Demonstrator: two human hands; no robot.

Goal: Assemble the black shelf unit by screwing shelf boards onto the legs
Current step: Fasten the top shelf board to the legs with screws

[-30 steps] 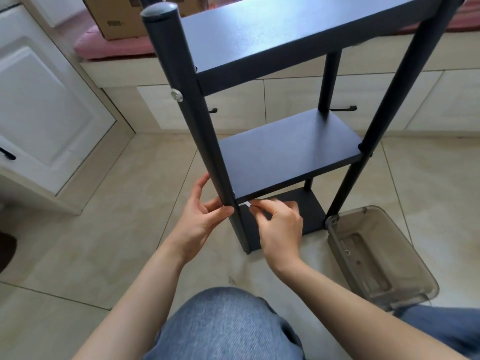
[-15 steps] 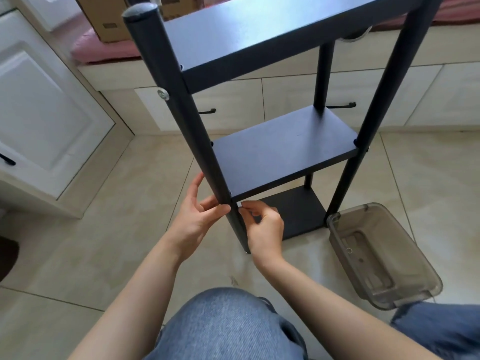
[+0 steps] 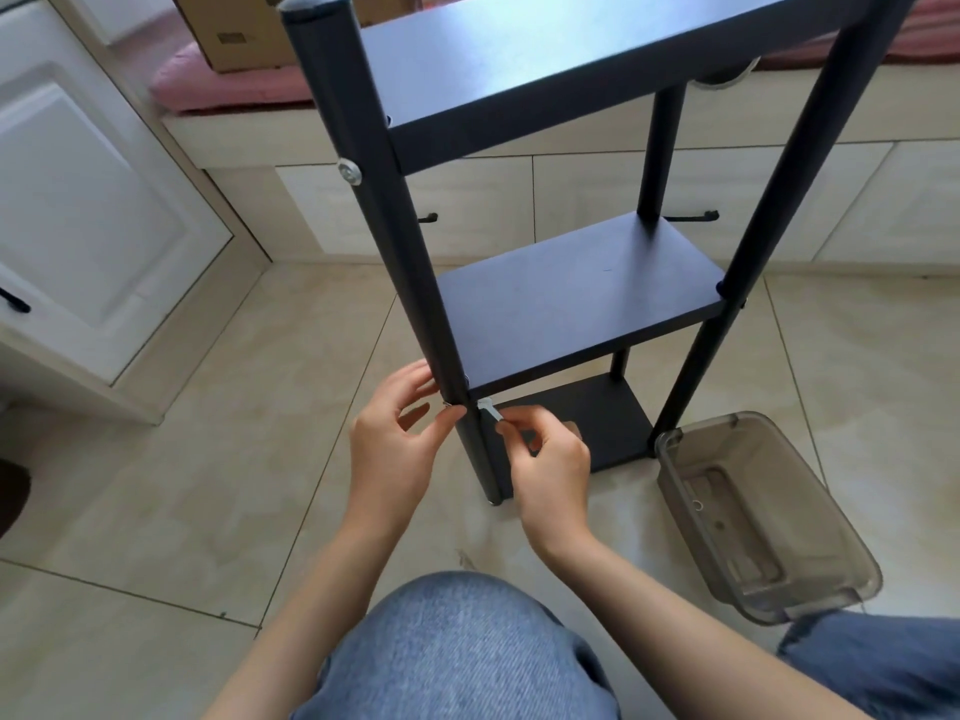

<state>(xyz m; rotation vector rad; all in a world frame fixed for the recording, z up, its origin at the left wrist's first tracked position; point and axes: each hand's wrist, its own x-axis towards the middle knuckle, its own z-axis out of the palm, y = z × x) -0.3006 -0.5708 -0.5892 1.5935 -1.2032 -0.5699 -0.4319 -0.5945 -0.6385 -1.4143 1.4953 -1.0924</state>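
Down at the near front leg of the black shelf unit, both hands work at the level of the middle shelf board. The right hand has its fingers curled, thumb and forefinger pinching a small silvery tool whose tip meets the leg just under the near corner of that board; what kind of tool it is cannot be told. The left hand sits on the other side of the same leg, thumb and fingertips closed on a small metal fastener at the leg's surface, the remaining fingers spread and touching the tube.

Above them a silver screw head shows on the same leg beside the top shelf board. The bottom shelf board lies close to the tiled floor, partly hidden by the right hand. The unit stands upright on the floor on four legs.

Just beside the right front leg a smoky clear plastic bin rests on the floor with a few small parts inside. White cabinets line the left, low drawers run along the far edge of the floor, topped by a pink cushion and a cardboard box. Knees in blue jeans fill the near edge.
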